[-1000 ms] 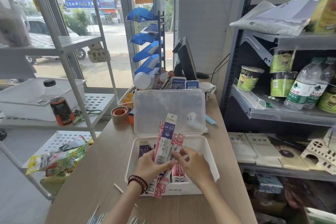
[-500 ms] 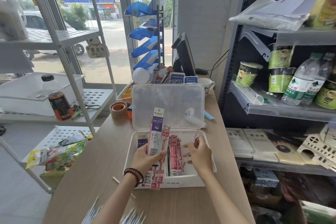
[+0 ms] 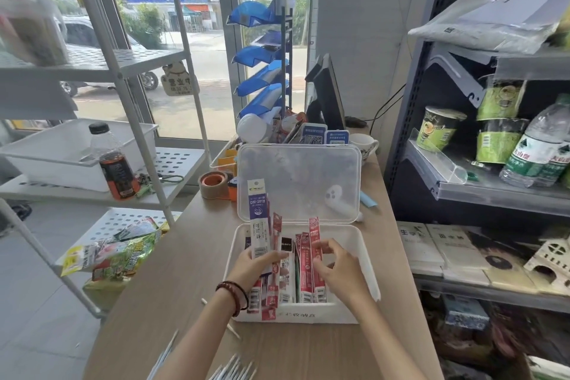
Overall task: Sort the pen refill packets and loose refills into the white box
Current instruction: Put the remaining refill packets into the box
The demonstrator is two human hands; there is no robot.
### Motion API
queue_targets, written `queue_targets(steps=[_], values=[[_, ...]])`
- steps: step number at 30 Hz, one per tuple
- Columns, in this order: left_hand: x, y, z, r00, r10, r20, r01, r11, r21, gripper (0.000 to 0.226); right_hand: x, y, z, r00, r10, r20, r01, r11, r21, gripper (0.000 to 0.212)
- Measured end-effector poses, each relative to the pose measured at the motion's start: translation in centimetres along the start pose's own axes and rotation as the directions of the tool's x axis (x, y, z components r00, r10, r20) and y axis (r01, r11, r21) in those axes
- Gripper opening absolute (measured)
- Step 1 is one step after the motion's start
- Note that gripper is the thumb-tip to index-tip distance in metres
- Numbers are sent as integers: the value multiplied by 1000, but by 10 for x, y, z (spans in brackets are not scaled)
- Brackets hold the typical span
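Observation:
The white box [image 3: 364, 259] stands open on the wooden counter, its clear lid [image 3: 299, 182] tilted up behind. My left hand [image 3: 251, 265] grips a fanned bunch of refill packets [image 3: 258, 225], a tall purple-and-white one in front, over the box's left side. My right hand [image 3: 337, 265] pinches a red refill packet [image 3: 315, 244] standing among other red packets inside the box. Several loose refills [image 3: 231, 369] lie on the counter near the bottom edge.
Tape rolls [image 3: 212, 183] sit left of the lid; a mug [image 3: 364, 143], monitor [image 3: 328, 95] and blue file rack [image 3: 262, 83] stand behind. A white shelf with a bottle [image 3: 115, 163] is left, a dark shelf of drinks [image 3: 536, 151] right.
My right hand moved left from the box's right side to a red packet in the middle and lifted its top. My left hand keeps its bunch roughly in place.

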State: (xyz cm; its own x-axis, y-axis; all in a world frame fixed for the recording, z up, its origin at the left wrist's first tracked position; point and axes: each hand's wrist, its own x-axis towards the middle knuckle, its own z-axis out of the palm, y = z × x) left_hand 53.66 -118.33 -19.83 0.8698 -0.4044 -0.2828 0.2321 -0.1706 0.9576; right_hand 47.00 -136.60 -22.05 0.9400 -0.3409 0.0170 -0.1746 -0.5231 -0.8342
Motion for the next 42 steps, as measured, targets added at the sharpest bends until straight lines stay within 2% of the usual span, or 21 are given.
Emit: queue_targets(steps=[4,7,9,11,15,17,22,25,28,30,35,38,40,42], values=[[-2,2,1,999,-38,9,38,999,-34,24,4,2,0,1000,-14,-9,15,997,76,20],[0,1,1,1000,-2,-31,2,1000,0,39,2,-2,-4,999,-36,-32,40,993,115,21],[2,1,0,998,2,-61,-1,1000,6,50,1,-7,-4,999,-41,21,38,989,144,23],[3,0,-1,998,16,-63,-16,1000,7,47,1,-8,-3,995,-45,91,31,988,148,27],[1,0,-2,998,6,-55,-8,999,-37,26,3,-7,-2,986,-28,163,9,993,119,32],[0,0,-1,999,-9,-46,6,997,-78,23,3,-2,0,983,-7,185,-7,997,78,36],[1,-3,0,999,-12,-50,8,997,-79,17,5,5,4,991,40,126,-39,999,-7,44],[2,-5,1,999,30,-37,-33,997,-67,14,4,4,3,996,42,81,-43,999,8,39],[3,-5,0,996,69,-57,-69,998,-8,10,5,3,3,995,32,96,-35,999,26,31],[5,-5,1,995,77,-62,-78,997,-6,10,6,4,4,990,21,141,-20,1000,-9,34],[7,-6,0,993,80,-81,-81,997,-7,22,7,2,7,977,62,205,-23,983,-183,72],[7,-8,1,995,77,-68,-77,997,4,29,6,2,8,974,84,211,-36,974,-223,86],[8,-8,0,995,80,-68,-79,997,17,34,6,3,8,976,78,201,-30,972,-232,86],[9,-9,0,994,80,-72,-78,997,29,35,6,1,8,984,49,172,-6,971,-241,71]])
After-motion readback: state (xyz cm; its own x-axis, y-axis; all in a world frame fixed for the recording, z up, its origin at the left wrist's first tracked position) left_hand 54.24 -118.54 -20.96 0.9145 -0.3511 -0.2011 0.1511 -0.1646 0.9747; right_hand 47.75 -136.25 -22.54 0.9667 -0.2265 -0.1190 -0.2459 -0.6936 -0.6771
